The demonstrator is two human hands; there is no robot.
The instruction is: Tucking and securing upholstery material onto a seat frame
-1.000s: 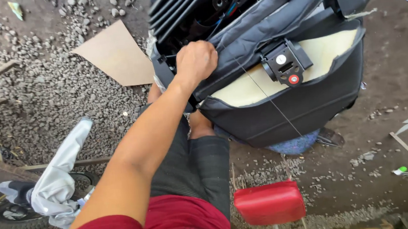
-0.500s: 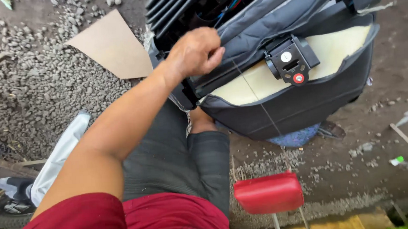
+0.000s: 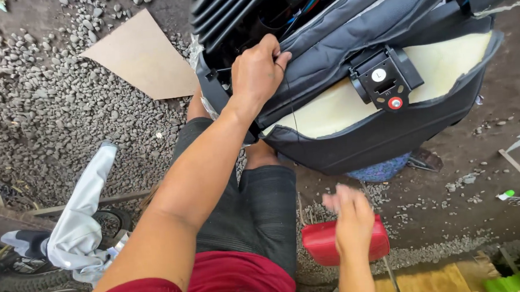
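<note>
Left hand: the left hand (image 3: 258,74) rested on the upper edge of the dark seat cover (image 3: 350,50), its fingers (image 3: 272,49) curled tight and pinching the fabric together with a thin black thread (image 3: 290,102) that hung down from the grip.
Right hand: the right hand (image 3: 351,218) hovered low above the red cushion (image 3: 323,244), blurred, its fingers loosely spread; whether it touched the cushion could not be told.
Seat: the motorcycle seat (image 3: 391,126) lay upside down across the knees (image 3: 256,188), pale yellow foam (image 3: 336,108) showing inside the half-fitted cover and a black latch bracket (image 3: 385,78) with a red dot fixed at the middle of the underside.
Inside the seat: the cover wrapped the foam only along the edges; the middle of the foam stayed bare.
Around: gravel ground (image 3: 47,111), a flat piece of cardboard (image 3: 146,57) just beside the seat's far end, a grey cloth (image 3: 81,223) lying by a tyre (image 3: 111,221) on the left.
Change: half a second before, only the left hand showed, gripping the same edge; the right hand had since come into view over the cushion, and the seat sat much as it had.
</note>
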